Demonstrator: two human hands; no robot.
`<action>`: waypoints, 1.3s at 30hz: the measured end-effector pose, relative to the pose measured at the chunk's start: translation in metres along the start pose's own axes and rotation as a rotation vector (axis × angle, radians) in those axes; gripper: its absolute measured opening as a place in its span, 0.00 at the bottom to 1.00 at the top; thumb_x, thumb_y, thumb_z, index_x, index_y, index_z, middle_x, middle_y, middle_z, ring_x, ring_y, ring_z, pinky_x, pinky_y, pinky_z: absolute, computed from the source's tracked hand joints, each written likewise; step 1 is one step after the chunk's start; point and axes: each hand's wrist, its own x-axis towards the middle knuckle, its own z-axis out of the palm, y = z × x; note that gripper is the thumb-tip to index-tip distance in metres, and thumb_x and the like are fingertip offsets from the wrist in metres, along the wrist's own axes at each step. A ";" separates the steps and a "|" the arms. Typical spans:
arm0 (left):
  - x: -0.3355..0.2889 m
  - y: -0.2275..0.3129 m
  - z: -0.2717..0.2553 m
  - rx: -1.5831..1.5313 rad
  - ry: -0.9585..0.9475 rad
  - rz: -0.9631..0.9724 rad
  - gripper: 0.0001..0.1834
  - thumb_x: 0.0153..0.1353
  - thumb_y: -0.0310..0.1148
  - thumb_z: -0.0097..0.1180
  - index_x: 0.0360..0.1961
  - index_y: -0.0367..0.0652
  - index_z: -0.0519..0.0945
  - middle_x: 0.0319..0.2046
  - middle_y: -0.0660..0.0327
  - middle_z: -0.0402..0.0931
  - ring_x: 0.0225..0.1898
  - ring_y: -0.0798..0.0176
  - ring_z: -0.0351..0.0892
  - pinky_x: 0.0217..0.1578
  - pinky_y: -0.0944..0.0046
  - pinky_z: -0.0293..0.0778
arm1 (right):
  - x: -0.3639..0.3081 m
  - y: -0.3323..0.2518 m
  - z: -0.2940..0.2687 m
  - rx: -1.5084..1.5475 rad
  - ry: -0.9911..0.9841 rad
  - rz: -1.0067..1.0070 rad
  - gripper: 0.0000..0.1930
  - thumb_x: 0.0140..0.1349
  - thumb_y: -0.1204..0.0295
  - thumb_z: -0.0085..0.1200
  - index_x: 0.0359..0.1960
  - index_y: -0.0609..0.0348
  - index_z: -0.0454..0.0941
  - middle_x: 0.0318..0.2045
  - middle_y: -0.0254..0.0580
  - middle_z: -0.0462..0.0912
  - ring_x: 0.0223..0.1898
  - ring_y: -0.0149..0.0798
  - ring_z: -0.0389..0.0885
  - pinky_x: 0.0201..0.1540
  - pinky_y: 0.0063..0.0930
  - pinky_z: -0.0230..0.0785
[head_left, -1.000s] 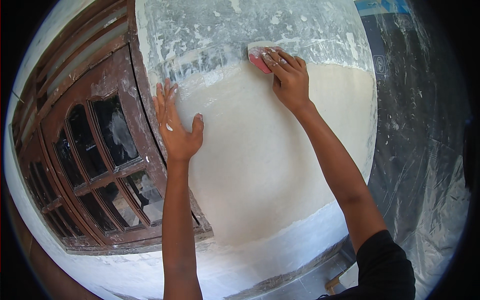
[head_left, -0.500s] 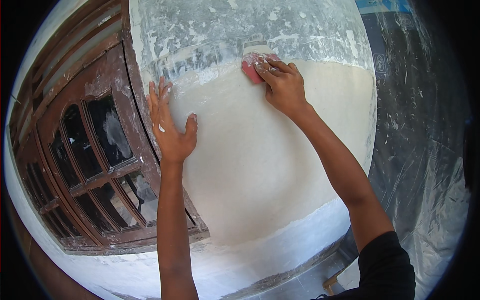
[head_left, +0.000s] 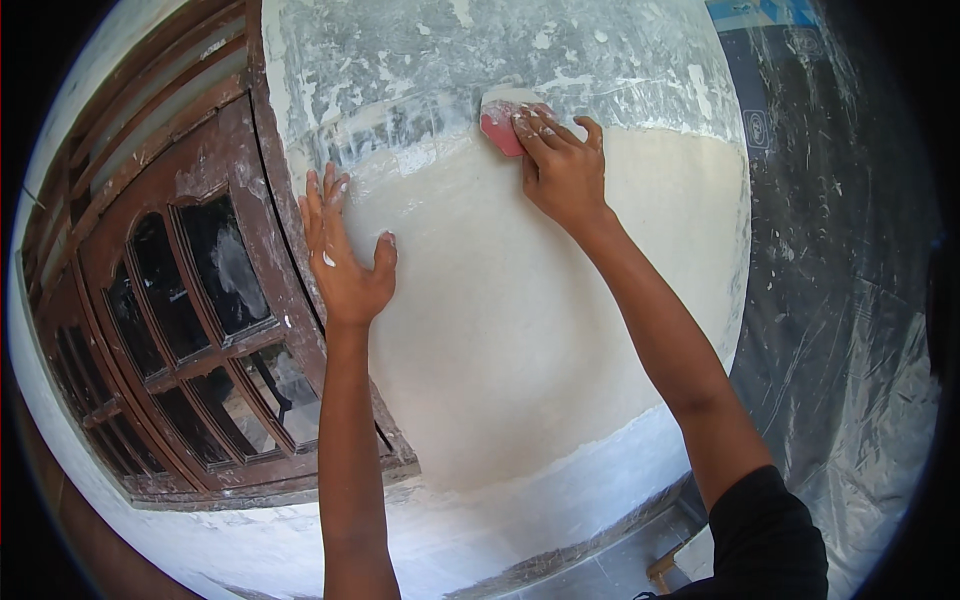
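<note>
My right hand (head_left: 565, 172) grips a red putty scraper (head_left: 499, 128) whose far end is coated in whitish filler. The scraper lies against the wall (head_left: 480, 300), where the smooth cream coat meets the rough grey patchy surface (head_left: 420, 60) above. White smears mark the fingers of that hand. My left hand (head_left: 350, 265) is spread with fingers pointing up, beside the window frame's edge, and holds nothing. Its fingertips and one knuckle carry white filler. A wet, shiny streak of filler (head_left: 415, 158) runs between the two hands along the border.
A brown wooden window (head_left: 190, 300) with dark glass panes fills the left side. Dark plastic sheeting (head_left: 825, 200) hangs at the right. Low down are a whiter wall band (head_left: 590, 480), grey floor tiles (head_left: 600, 570) and a wooden piece (head_left: 662, 572).
My right hand and the scraper have shifted slightly left along the wall. The left hand stays in nearly the same place, still spread.
</note>
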 end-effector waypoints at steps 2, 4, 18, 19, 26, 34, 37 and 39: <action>-0.001 0.000 -0.001 0.009 0.001 0.001 0.37 0.51 0.27 0.62 0.65 0.34 0.68 0.71 0.40 0.66 0.77 0.33 0.53 0.75 0.32 0.44 | -0.017 -0.004 -0.006 0.030 -0.031 -0.054 0.21 0.55 0.80 0.59 0.53 0.54 0.84 0.51 0.40 0.88 0.56 0.38 0.86 0.64 0.56 0.59; -0.002 -0.001 -0.004 0.015 -0.002 0.001 0.37 0.51 0.27 0.62 0.65 0.34 0.68 0.71 0.40 0.66 0.76 0.33 0.54 0.75 0.32 0.44 | -0.022 -0.002 -0.011 0.043 -0.015 -0.069 0.20 0.56 0.80 0.59 0.52 0.54 0.84 0.51 0.39 0.88 0.56 0.37 0.85 0.64 0.55 0.58; -0.003 -0.002 -0.002 0.018 -0.008 0.003 0.38 0.50 0.28 0.62 0.66 0.34 0.69 0.70 0.40 0.66 0.77 0.33 0.53 0.75 0.33 0.45 | -0.034 0.000 -0.013 -0.004 0.013 -0.082 0.22 0.55 0.82 0.59 0.53 0.54 0.83 0.55 0.40 0.86 0.60 0.37 0.82 0.65 0.53 0.57; -0.002 -0.002 -0.003 0.020 -0.023 -0.005 0.38 0.50 0.28 0.62 0.66 0.34 0.69 0.70 0.40 0.66 0.77 0.33 0.53 0.75 0.33 0.45 | -0.029 -0.001 -0.015 -0.011 0.052 -0.078 0.22 0.54 0.82 0.59 0.53 0.54 0.83 0.54 0.40 0.87 0.60 0.37 0.83 0.65 0.53 0.57; 0.000 -0.001 0.000 0.019 -0.013 0.004 0.38 0.50 0.28 0.61 0.65 0.33 0.69 0.70 0.40 0.66 0.76 0.33 0.53 0.75 0.33 0.44 | -0.012 -0.006 0.003 0.037 0.016 -0.047 0.22 0.57 0.81 0.58 0.54 0.53 0.82 0.52 0.39 0.88 0.59 0.38 0.83 0.67 0.56 0.56; -0.001 -0.003 0.000 0.015 -0.002 0.010 0.37 0.50 0.28 0.61 0.65 0.33 0.69 0.70 0.40 0.66 0.76 0.33 0.53 0.75 0.32 0.44 | -0.016 -0.015 -0.016 0.068 0.069 -0.039 0.22 0.57 0.83 0.57 0.53 0.53 0.83 0.52 0.38 0.88 0.58 0.37 0.84 0.67 0.54 0.55; 0.001 0.000 0.004 0.003 -0.004 0.007 0.37 0.50 0.29 0.62 0.65 0.33 0.69 0.71 0.40 0.66 0.77 0.33 0.53 0.75 0.32 0.44 | 0.001 0.000 -0.004 0.076 0.112 -0.024 0.23 0.56 0.83 0.57 0.55 0.53 0.83 0.53 0.39 0.87 0.59 0.38 0.83 0.67 0.55 0.56; 0.000 -0.002 0.003 0.011 -0.006 0.002 0.37 0.50 0.29 0.62 0.65 0.33 0.69 0.71 0.40 0.66 0.77 0.33 0.53 0.75 0.32 0.44 | -0.017 -0.004 0.004 0.043 -0.018 0.015 0.24 0.55 0.83 0.58 0.56 0.52 0.82 0.54 0.39 0.87 0.59 0.39 0.82 0.67 0.56 0.55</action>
